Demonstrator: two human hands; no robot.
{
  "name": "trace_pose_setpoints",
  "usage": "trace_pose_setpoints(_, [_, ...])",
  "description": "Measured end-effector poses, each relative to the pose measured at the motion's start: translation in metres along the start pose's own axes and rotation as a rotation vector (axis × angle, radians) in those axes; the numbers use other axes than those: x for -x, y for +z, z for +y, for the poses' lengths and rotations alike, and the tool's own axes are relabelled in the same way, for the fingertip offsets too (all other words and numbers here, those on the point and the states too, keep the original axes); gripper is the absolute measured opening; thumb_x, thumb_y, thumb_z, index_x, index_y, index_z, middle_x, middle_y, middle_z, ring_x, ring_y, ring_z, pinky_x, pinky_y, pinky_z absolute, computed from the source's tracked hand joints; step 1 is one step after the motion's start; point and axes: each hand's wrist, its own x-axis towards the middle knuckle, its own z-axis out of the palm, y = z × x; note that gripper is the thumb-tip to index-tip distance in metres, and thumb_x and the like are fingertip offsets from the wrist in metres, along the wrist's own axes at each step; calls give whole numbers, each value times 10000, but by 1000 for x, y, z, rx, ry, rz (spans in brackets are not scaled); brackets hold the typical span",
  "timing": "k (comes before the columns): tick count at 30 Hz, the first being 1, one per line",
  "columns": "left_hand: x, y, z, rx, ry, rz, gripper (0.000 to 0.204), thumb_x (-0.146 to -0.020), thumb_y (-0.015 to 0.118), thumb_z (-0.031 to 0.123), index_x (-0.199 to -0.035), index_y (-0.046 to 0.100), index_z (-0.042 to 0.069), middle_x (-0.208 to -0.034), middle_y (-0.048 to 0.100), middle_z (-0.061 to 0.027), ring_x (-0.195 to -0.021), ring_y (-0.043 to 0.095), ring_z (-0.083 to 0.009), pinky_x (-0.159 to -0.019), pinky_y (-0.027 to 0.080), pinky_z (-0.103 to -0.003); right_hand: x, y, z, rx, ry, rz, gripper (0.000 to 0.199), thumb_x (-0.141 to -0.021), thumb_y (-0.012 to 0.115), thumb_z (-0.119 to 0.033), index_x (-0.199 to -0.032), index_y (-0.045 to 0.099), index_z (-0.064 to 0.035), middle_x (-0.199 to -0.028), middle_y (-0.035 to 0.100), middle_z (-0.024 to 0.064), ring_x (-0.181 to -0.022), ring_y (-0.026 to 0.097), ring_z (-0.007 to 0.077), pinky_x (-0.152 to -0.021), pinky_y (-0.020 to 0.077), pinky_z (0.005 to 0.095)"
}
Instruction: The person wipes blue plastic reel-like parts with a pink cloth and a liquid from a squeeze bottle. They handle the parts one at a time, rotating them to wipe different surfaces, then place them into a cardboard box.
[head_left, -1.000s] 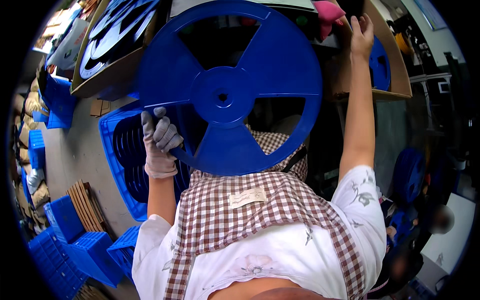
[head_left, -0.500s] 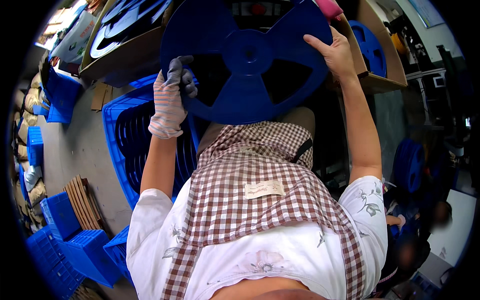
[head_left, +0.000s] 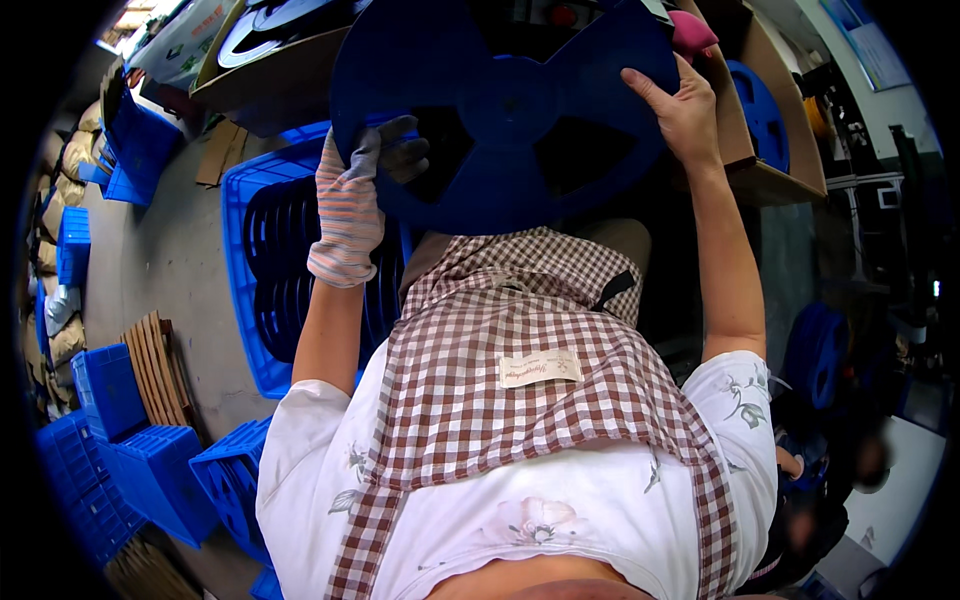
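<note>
A large blue plastic reel flange (head_left: 505, 185), round with wide wedge-shaped cut-outs, is held up in front of me above my lap. My left hand (head_left: 350, 200), in a striped glove with grey fingers, grips its left rim, fingers reaching through a cut-out. The bare right hand (head_left: 688, 115) holds the right rim, thumb lying on the near face and the other fingers partly hidden behind it. Below my left forearm stands a blue crate (head_left: 236, 260) packed with upright dark blue reel flanges (head_left: 280, 230).
Cardboard boxes stand at the far left (head_left: 275, 95) and right (head_left: 735, 135); a blue flange (head_left: 758, 115) sits in the right one. A pink object (head_left: 692, 35) lies nearby. Blue crates (head_left: 155, 475) and a wooden pallet (head_left: 155, 365) are at left. Another person (head_left: 815, 500) is at lower right.
The flange has tilted slightly and its face looks darker. Both hands keep hold, with the left fingers reaching further into the cut-out. The whole view has shifted a little.
</note>
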Motion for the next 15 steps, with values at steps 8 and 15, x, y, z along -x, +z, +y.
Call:
trace_pose_setpoints(8, [14,-6,1,363,-26,193,245,-946,580,217,-1147,545,79,-1285,553,-146,-1178,558,-283,-846,587,-334,22,5,30,-1045,497,-194,501,-982,445,-436,-1301,476,-51,-1097,652,133,-968,665,250,-834,550,353])
trace_pose_setpoints(15, [14,-8,47,119,-95,197,471,-974,490,391,-1278,504,32,-1249,578,-148,-1181,550,-262,-934,517,-399,45,53,2,-840,404,-78,396,-960,484,-68,-1342,390,-28,-862,643,125,-686,656,203,-657,556,303])
